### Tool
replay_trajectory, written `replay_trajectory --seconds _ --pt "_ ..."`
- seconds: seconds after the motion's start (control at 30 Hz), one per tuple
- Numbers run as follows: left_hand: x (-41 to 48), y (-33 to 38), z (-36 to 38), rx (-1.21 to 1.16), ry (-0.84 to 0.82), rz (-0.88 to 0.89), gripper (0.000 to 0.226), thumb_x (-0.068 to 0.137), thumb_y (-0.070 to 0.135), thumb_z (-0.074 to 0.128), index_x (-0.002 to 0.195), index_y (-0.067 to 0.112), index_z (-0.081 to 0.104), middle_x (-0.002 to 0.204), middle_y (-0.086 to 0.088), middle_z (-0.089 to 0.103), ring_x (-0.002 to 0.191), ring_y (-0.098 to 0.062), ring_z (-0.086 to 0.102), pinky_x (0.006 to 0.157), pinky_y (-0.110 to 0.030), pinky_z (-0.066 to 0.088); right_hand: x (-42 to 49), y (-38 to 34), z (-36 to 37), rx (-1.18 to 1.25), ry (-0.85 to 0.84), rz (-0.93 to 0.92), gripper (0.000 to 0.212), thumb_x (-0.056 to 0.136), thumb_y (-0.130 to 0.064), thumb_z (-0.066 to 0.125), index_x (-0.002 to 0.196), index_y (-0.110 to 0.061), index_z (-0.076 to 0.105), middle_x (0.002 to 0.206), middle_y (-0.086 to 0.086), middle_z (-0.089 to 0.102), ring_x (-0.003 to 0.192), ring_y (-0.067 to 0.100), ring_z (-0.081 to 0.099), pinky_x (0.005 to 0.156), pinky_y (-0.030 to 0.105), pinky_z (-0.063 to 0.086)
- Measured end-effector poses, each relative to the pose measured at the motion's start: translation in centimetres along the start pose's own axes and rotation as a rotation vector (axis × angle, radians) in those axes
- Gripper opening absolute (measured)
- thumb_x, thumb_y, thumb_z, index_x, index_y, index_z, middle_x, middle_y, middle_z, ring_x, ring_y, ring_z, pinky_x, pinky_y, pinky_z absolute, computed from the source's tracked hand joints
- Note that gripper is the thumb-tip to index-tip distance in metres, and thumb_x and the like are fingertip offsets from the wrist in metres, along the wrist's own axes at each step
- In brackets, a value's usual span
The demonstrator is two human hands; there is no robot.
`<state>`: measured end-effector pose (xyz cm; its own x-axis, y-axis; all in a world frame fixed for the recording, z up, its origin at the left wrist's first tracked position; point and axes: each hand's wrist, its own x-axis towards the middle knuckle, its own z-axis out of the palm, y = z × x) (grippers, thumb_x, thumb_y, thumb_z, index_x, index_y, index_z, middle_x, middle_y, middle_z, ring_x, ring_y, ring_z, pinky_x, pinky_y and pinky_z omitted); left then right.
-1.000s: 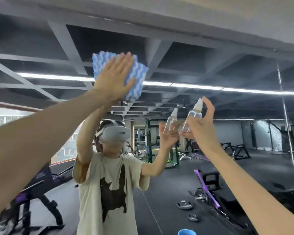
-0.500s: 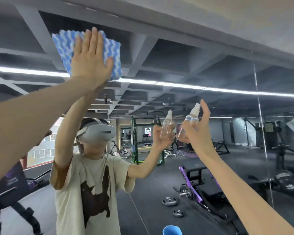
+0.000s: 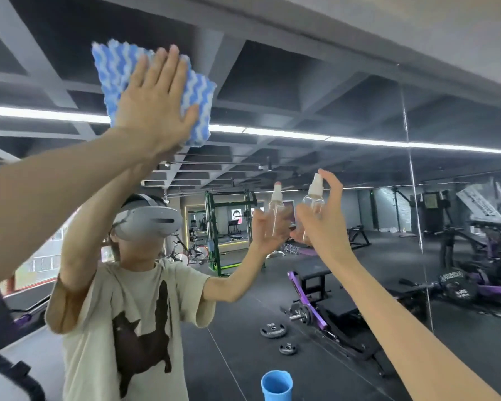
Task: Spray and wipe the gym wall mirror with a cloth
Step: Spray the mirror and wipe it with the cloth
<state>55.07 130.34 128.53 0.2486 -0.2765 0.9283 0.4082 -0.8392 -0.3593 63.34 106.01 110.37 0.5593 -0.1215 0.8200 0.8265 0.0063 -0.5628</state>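
Wiping step in hand, by my judgement. Left hand [image 3: 156, 102], fingers straight, pressed blue-white cloth [image 3: 113, 70] flat on mirror [image 3: 359, 111], high at left. Right hand [image 3: 321, 230] gripped small clear spray bottle [image 3: 313, 201], forefinger raised by nozzle. Next move probably needed even strokes across glass. Mirror looked mostly clear.

A single camera, worn on the person's head, faces the wall mirror [image 3: 359, 91] from close range and tilts upward. The reflected ceiling fills the frame from 10 to 2 o'clock. The left arm [image 3: 41, 198] enters at 8 o'clock and the right arm [image 3: 402, 328] at 4. The wearer's reflection [image 3: 128, 299] sits at 7 o'clock.
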Motion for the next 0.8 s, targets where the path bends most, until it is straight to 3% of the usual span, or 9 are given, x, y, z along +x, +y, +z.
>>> replay_trajectory --seconds 0.13,0.27,0.4,0.5,0.57,0.67,0.73,0.8 --pt "2.9 5.5 0.7 -0.022 0.014 -0.108 0.071 0.1 0.047 0.016 0.153 0.004 0.0 0.161 -0.014 -0.001 0.149 -0.025 -0.003 0.12 -0.042 -0.005 2.3 3.1 -4.5 0.024 0.021 0.022 0.063 0.091 -0.007 0.052 0.14 -0.037 0.028 0.073 0.005 0.057 0.058 0.02 0.054 0.062 0.053 0.057" --pt "6.0 13.7 2.1 -0.015 0.008 -0.091 0.07 0.1 0.047 0.015 0.153 0.004 -0.002 0.161 -0.014 -0.002 0.149 -0.026 -0.004 0.12 -0.042 -0.005 4.6 6.7 -10.3 -0.027 -0.018 -0.046 0.061 0.092 -0.01 0.053 0.139 -0.04 0.027 0.058 -0.001 0.053 0.052 0.021 0.049 0.057 0.048 0.049" --pt "8.6 24.1 3.9 0.004 -0.029 -0.065 0.071 0.099 0.047 0.013 0.153 0.004 -0.004 0.161 -0.014 -0.003 0.149 -0.027 -0.004 0.12 -0.043 -0.004 7.8 10.0 -17.6 -0.018 -0.012 -0.019 0.061 0.094 -0.01 0.052 0.136 -0.044 0.027 0.072 0.021 0.054 0.055 0.031 0.051 0.06 0.059 0.051" --pt "8.3 33.7 5.3 0.025 -0.074 0.108 0.071 0.099 0.049 0.006 0.151 0.005 -0.011 0.161 -0.013 -0.01 0.148 -0.026 -0.011 0.119 -0.041 -0.011 10.3 12.4 -22.3 -0.015 -0.008 -0.004 0.06 0.093 -0.008 0.051 0.136 -0.043 0.028 0.074 0.02 0.056 0.053 0.031 0.054 0.062 0.059 0.053" --pt "5.7 40.3 6.0 -0.002 -0.17 0.362 0.07 0.1 0.05 0.009 0.151 0.007 -0.012 0.16 -0.011 -0.013 0.147 -0.025 -0.014 0.115 -0.039 -0.018 11.4 14.0 -24.4 0.006 -0.014 -0.004 0.056 0.093 -0.009 0.05 0.131 -0.045 0.03 0.072 0.016 0.057 0.052 0.03 0.054 0.062 0.06 0.053" --pt "2.0 44.7 7.4 -0.072 -0.261 0.81 0.066 0.099 0.047 0.021 0.152 0.009 0.012 0.159 -0.009 0.005 0.148 -0.023 0.008 0.113 -0.034 -0.014 12.4 15.5 -25.6 0.027 -0.026 0.014 0.055 0.082 -0.03 0.054 0.126 -0.055 0.033 0.084 0.023 0.061 0.061 0.032 0.057 0.066 0.062 0.054" --pt "4.6 43.7 7.2 -0.044 -0.184 0.838 0.069 0.096 0.051 0.016 0.151 0.011 0.022 0.158 -0.007 0.019 0.146 -0.02 0.019 0.117 -0.033 -0.004 13.3 16.4 -26.3 0.044 -0.055 -0.001 0.055 0.077 -0.036 0.054 0.122 -0.06 0.034 0.084 0.023 0.06 0.064 0.035 0.056 0.065 0.063 0.053" --pt "9.8 41.4 7.1 -0.012 -0.12 0.61 0.074 0.092 0.056 0.0 0.154 0.015 0.005 0.161 -0.004 0.006 0.149 -0.018 0.005 0.117 -0.032 -0.01 14.1 17.4 -26.9 0.014 -0.061 -0.019 0.056 0.087 -0.025 0.056 0.127 -0.057 0.032 0.078 0.019 0.06 0.068 0.042 0.059 0.063 0.062 0.053"
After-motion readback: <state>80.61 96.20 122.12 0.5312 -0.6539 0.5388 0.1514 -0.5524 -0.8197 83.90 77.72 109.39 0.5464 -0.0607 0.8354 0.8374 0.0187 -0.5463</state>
